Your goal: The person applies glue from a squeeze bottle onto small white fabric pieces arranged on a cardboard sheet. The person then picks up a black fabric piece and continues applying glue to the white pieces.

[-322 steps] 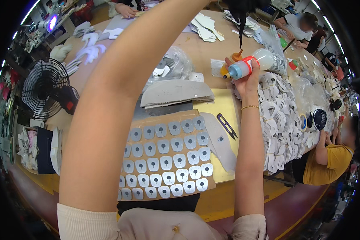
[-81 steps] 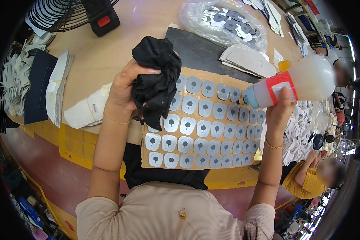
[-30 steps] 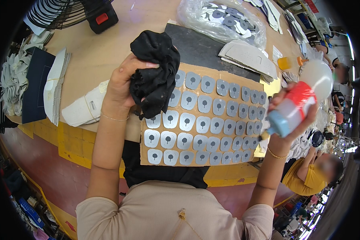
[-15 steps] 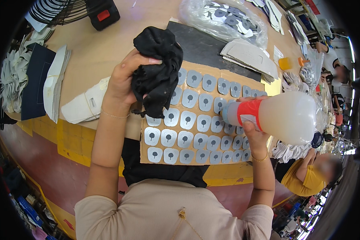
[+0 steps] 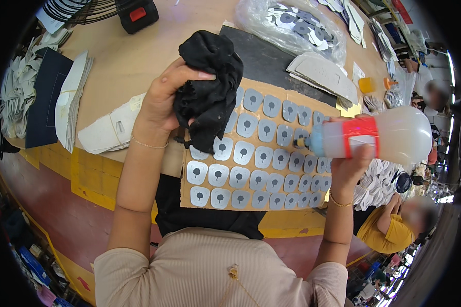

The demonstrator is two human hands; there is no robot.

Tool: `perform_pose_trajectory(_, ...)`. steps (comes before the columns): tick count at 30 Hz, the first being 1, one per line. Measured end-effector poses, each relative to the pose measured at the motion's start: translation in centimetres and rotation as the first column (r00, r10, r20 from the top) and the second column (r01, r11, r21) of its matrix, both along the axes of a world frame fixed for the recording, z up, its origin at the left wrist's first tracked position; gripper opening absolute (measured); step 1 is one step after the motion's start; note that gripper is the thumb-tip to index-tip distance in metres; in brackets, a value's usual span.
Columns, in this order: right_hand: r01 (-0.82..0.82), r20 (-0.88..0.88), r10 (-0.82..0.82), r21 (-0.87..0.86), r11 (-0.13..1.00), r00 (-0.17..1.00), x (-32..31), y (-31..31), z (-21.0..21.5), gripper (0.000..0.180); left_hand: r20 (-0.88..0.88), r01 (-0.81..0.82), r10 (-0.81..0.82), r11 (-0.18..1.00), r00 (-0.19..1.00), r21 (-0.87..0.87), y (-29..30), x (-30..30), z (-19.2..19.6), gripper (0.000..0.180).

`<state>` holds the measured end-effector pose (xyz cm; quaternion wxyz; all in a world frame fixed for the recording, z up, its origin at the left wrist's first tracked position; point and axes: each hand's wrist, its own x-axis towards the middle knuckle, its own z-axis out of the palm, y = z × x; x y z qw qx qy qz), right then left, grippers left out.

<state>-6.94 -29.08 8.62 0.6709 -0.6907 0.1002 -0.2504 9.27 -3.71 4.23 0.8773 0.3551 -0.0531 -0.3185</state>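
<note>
My left hand (image 5: 161, 100) grips a crumpled black cloth (image 5: 210, 87), held up over the top left of a brown cardboard sheet (image 5: 194, 202). Rows of several small grey patches (image 5: 243, 153) with dark marks cover that sheet. My right hand (image 5: 351, 163) holds a translucent plastic bottle (image 5: 379, 138) with a red band, tipped sideways. Its blue nozzle (image 5: 312, 143) points left, toward the cloth, over the right side of the patches.
Stacks of white cut pieces (image 5: 74, 102) and dark blue pieces (image 5: 43, 97) lie at left. A clear bag of grey patches (image 5: 297, 23) and a dark mat (image 5: 266, 56) sit behind. A fan with a red switch (image 5: 133, 13) stands far left. A person in yellow (image 5: 389, 230) sits at right.
My right hand has brought the bottle down from the upper right and turned it sideways, nozzle pointing left. The cloth in my left hand has stayed in place.
</note>
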Motion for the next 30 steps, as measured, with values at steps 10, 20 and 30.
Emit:
perform_pose_trajectory(10, -0.086, -0.128, 0.036, -0.409, 0.908, 0.991, 1.0, 0.5, -2.7, 0.057, 0.034, 0.020, -0.020, 1.000, 0.999, 0.004, 0.2, 0.3, 0.0, 0.030)
perform_pose_trajectory(20, -0.007, -0.045, 0.008, 0.012, 1.000, 0.999, 1.8, -0.5, -1.2, 0.063, 0.036, -0.025, 0.024, 0.999, 0.999, 0.023, -0.3, 0.0, 0.9, 0.028)
perform_pose_trajectory(30, -0.060, -0.149, 0.026, -0.227, 0.972, 0.988, 1.7, 1.3, -2.2, 0.058, 0.082, 0.034, -0.040, 0.997, 0.996, 0.063, -0.4, 0.2, 1.7, 0.029)
